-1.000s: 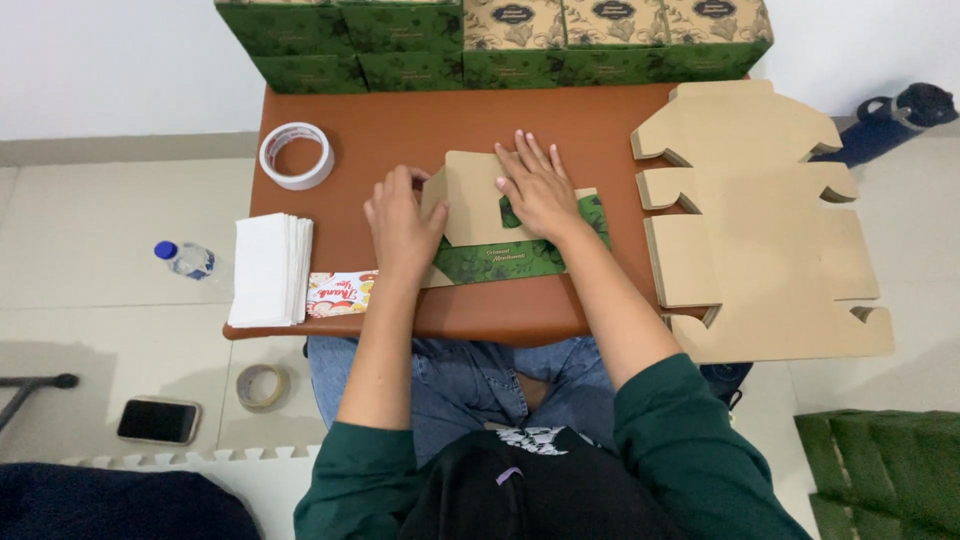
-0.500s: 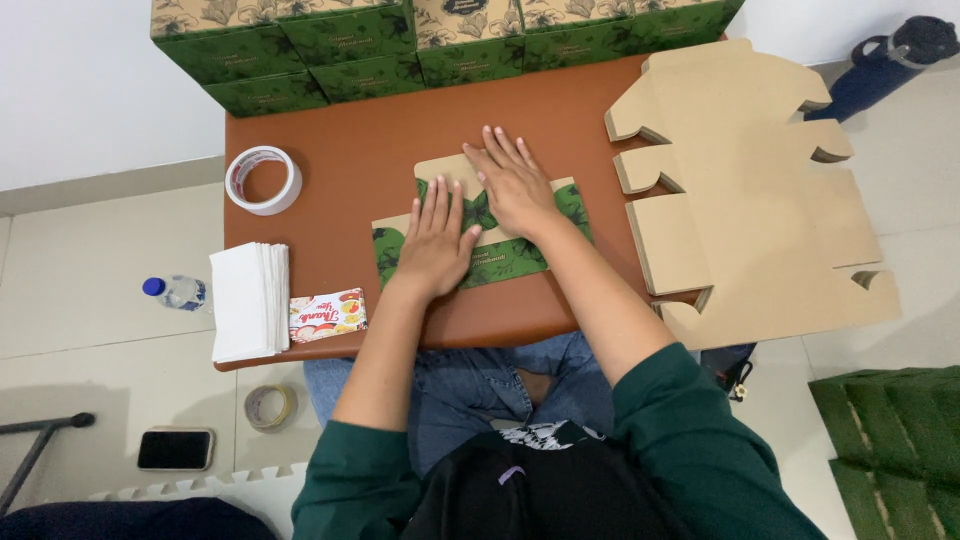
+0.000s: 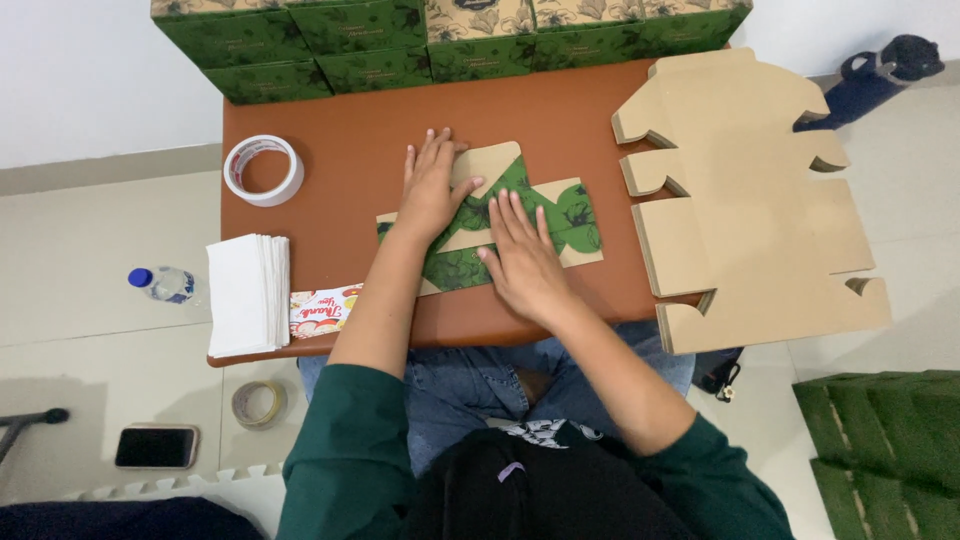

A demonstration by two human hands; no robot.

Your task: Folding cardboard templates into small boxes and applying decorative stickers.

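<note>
Now both hands (image 3: pixel 480 225) shifted, pressing flat box blank (image 3: pixel 500 215), L higher.

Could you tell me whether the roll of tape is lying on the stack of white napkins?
No, the tape roll lies on the bare table, apart from the napkins.

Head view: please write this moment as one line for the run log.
left hand: flat on box blank | right hand: flat on box blank | blank: on brown table | tape roll: left, untouched
</note>
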